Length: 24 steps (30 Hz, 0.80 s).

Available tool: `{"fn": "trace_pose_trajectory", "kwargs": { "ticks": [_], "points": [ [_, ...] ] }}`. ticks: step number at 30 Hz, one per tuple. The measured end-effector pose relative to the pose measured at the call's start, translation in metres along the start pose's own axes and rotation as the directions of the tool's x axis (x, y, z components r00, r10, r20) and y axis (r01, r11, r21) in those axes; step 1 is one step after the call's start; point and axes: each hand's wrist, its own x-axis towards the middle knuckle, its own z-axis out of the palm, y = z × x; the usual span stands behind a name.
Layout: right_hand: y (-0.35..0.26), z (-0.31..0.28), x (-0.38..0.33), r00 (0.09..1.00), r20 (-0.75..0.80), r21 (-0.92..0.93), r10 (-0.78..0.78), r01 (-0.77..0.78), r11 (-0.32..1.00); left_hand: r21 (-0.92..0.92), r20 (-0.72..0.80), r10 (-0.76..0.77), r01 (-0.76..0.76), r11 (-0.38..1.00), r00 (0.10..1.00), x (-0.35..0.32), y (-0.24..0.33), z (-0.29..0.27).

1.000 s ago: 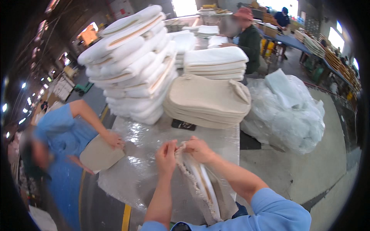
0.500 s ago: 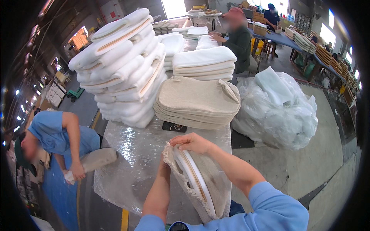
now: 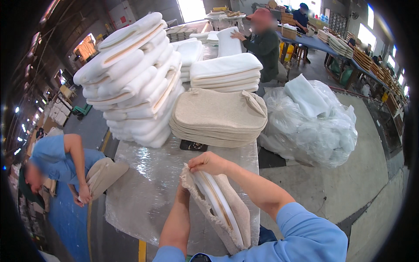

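Observation:
A beige fabric cushion cover (image 3: pixel 238 196) with a frayed open edge stands tilted between my forearms. Inside its opening shows a white padded cushion insert (image 3: pixel 224 209) with a tan stripe along its side. My right hand (image 3: pixel 207 163) pinches the cover's upper corner, fingers pressed together. My left hand (image 3: pixel 183 187) grips the frayed edge on the left side, its fingers mostly hidden behind the fabric. Just beyond my hands lies a stack of beige covers (image 3: pixel 218 115) on the plastic-wrapped table (image 3: pixel 144 192).
A tall leaning pile of white cushion inserts (image 3: pixel 131 83) stands at the left, a lower white stack (image 3: pixel 224 70) behind the covers. A clear plastic bag of white padding (image 3: pixel 321 126) sits at the right. Co-workers (image 3: pixel 70 161) handle cushions at the left and far side (image 3: pixel 264 48).
My right hand has closed from loosely spread fingers to a pinch on the cover's corner. The left co-worker's cover has shifted; the far co-worker has raised a white pad.

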Motion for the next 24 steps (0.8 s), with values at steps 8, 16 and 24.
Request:
{"fn": "trace_pose_trajectory", "kwargs": {
  "ticks": [8,16,24],
  "points": [
    [-0.008,0.001,-0.005,0.998,-0.057,-0.001,0.022,-0.022,1.000,0.010,0.046,-0.031,0.031,0.999,0.998,-0.008,0.001,0.001],
    [-0.021,0.053,-0.029,0.907,-0.400,0.126,0.133,-0.089,0.988,0.571,0.023,-0.194,0.146,0.808,0.981,0.012,0.053,0.026],
    [-0.022,0.065,-0.037,0.884,-0.467,-0.094,-0.001,-0.048,0.994,0.827,-0.234,-0.425,0.409,0.387,0.874,0.058,0.078,0.096]
  ]
}}
